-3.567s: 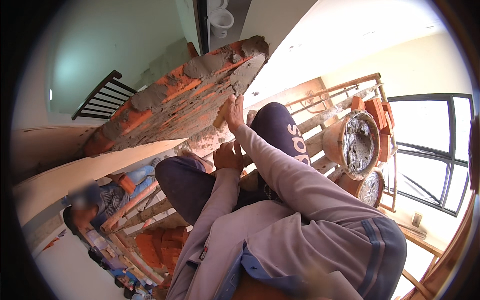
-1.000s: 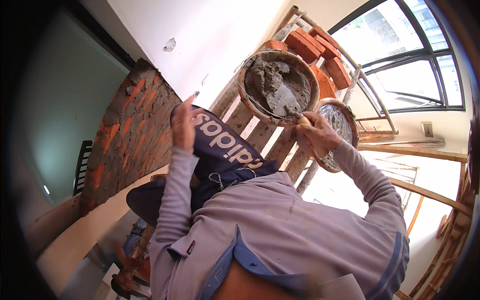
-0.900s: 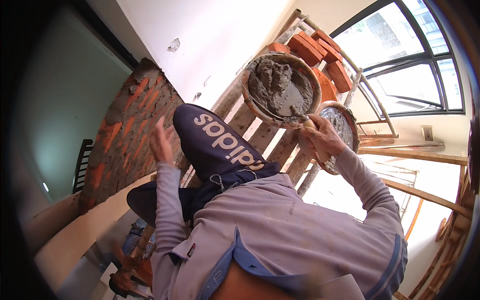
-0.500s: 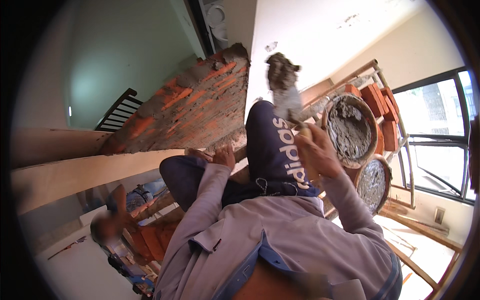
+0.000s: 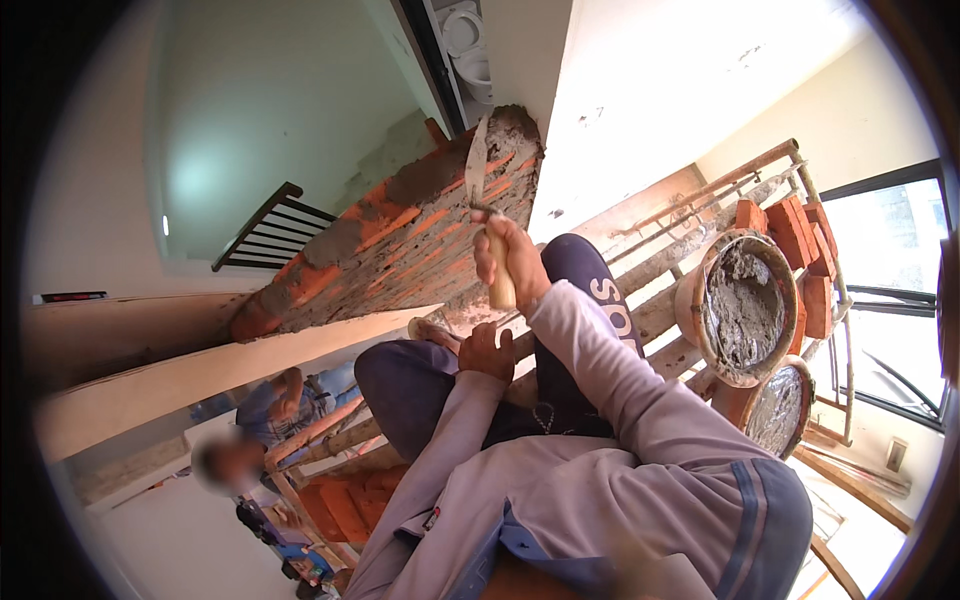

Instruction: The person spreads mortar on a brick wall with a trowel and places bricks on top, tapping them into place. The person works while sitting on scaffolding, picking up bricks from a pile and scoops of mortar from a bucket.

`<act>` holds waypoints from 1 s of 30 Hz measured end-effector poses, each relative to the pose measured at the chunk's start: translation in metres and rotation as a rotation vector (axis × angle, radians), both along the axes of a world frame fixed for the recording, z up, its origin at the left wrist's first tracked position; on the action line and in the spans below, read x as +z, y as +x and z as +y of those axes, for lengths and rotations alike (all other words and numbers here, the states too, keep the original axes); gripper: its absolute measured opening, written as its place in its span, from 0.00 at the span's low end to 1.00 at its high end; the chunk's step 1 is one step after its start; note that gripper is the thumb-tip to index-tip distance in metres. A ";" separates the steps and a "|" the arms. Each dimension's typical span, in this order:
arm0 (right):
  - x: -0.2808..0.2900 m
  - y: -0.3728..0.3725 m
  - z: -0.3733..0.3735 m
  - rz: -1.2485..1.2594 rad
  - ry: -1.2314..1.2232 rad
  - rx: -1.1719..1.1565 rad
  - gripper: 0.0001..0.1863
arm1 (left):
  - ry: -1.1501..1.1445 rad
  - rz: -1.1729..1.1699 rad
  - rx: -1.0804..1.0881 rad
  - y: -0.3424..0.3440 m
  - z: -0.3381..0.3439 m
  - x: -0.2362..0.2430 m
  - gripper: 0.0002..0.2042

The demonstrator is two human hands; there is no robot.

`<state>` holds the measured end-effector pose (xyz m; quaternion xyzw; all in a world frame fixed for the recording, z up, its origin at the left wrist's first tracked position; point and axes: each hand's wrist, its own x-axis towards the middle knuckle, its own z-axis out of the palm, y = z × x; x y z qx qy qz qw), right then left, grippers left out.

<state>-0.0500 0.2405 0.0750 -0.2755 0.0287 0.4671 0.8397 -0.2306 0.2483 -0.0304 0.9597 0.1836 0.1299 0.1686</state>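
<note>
My right hand (image 5: pixel 520 262) is closed round the wooden handle of a trowel (image 5: pixel 502 278). The trowel's blade points away from me, its tip at the mortar-smeared upper end of a brick wall (image 5: pixel 400 240); I cannot tell whether it touches. Grey mortar lies in lumps along the wall's top edge, and orange brick shows between the smears. My left hand (image 5: pixel 487 355) is low between my knees, beside a scaffold pole (image 5: pixel 525 345). Its fingers are curled, and what they grip, if anything, is hidden.
On my right stand a bucket of mortar (image 5: pixel 745 305) and a second bucket (image 5: pixel 780 405) with wet grey contents. Stacked bricks (image 5: pixel 800 235) and scaffold rails (image 5: pixel 720 185) are behind them. Another person (image 5: pixel 270 410) is below left, near more bricks (image 5: pixel 350 500). A dark railing (image 5: pixel 270 230) stands beyond the wall.
My right hand has swung left from beside the mortar bucket to the wall, with the trowel. The mortar lump on its blade no longer shows. The view has shifted; my left hand stays low.
</note>
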 end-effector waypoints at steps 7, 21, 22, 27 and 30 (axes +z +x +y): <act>-0.054 -0.018 0.013 -0.404 -0.542 -0.244 0.13 | -0.157 0.035 0.084 0.002 -0.002 -0.009 0.12; -0.073 -0.086 0.065 -0.565 -0.638 -0.248 0.17 | -0.309 0.479 -0.025 0.002 0.013 -0.008 0.13; -0.069 -0.093 0.058 -0.456 -0.550 -0.184 0.18 | -0.296 0.393 -0.016 0.005 0.011 -0.013 0.13; -0.045 -0.100 -0.051 -0.534 -0.673 0.042 0.18 | -0.594 -0.038 -0.015 0.004 0.018 -0.057 0.13; 0.088 -0.056 -0.150 -0.442 -0.885 0.303 0.19 | -0.175 0.047 0.129 -0.006 0.019 -0.065 0.12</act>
